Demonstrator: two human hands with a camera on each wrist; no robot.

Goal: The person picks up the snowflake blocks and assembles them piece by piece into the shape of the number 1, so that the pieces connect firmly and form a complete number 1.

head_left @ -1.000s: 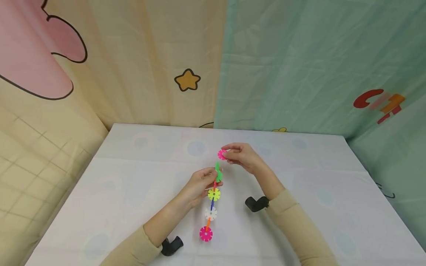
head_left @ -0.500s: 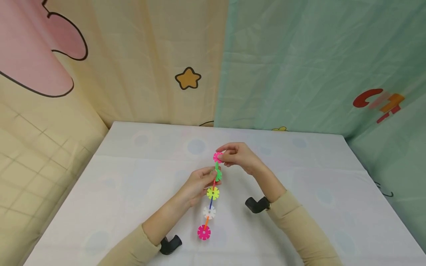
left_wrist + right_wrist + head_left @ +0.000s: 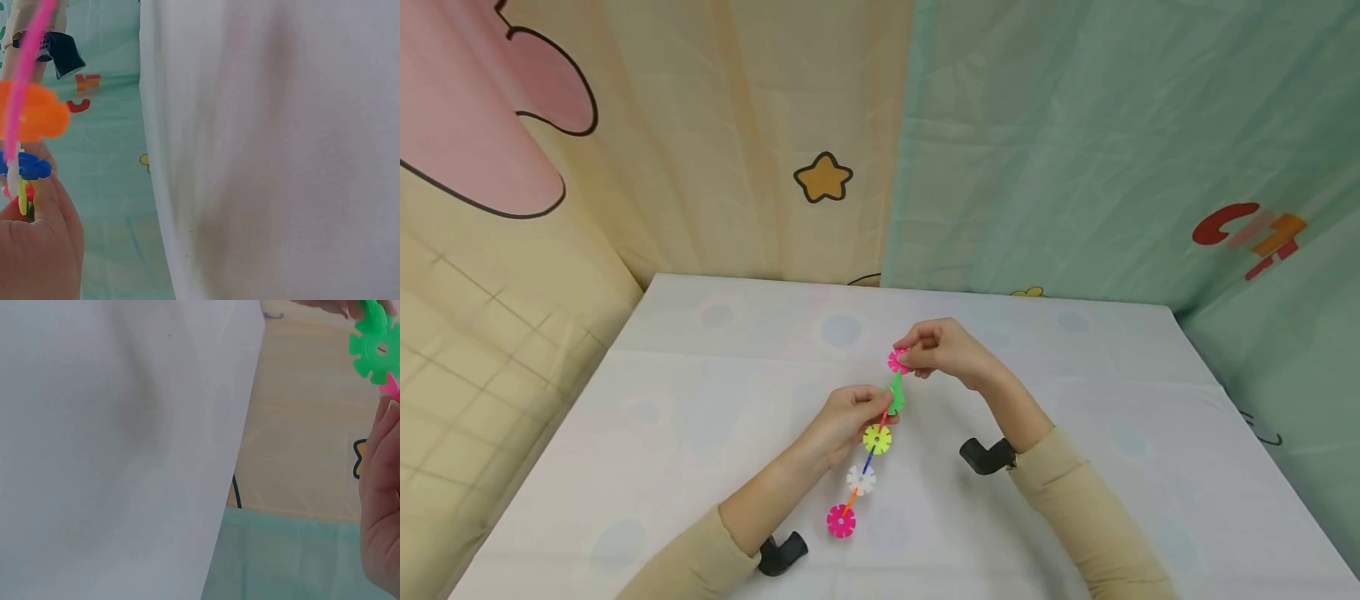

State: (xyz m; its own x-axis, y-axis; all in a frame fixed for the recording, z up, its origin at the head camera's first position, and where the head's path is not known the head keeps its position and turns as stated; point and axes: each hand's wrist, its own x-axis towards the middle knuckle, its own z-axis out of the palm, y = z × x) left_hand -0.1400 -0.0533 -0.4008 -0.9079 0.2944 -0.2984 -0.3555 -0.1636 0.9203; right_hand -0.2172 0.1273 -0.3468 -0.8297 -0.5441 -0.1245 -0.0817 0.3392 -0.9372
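Observation:
My left hand pinches the upper part of a chain of notched plastic discs near a green disc. Below it hang a yellow disc, a white disc and a pink disc, with red, blue and orange discs seen edge-on between them. My right hand pinches another pink disc at the chain's top. In the right wrist view this pink disc meets the rim of the green disc. The orange disc looms large and blurred in the left wrist view.
A table with a white cloth lies under both hands. Cartoon-printed curtains rise behind its far edge and at the sides. Each wrist carries a black bracket; the right bracket sits at the sleeve cuff.
My right hand brought its pink disc down and left to the chain's green top, then shifted slightly right with it. The chain's lower end has swung left.

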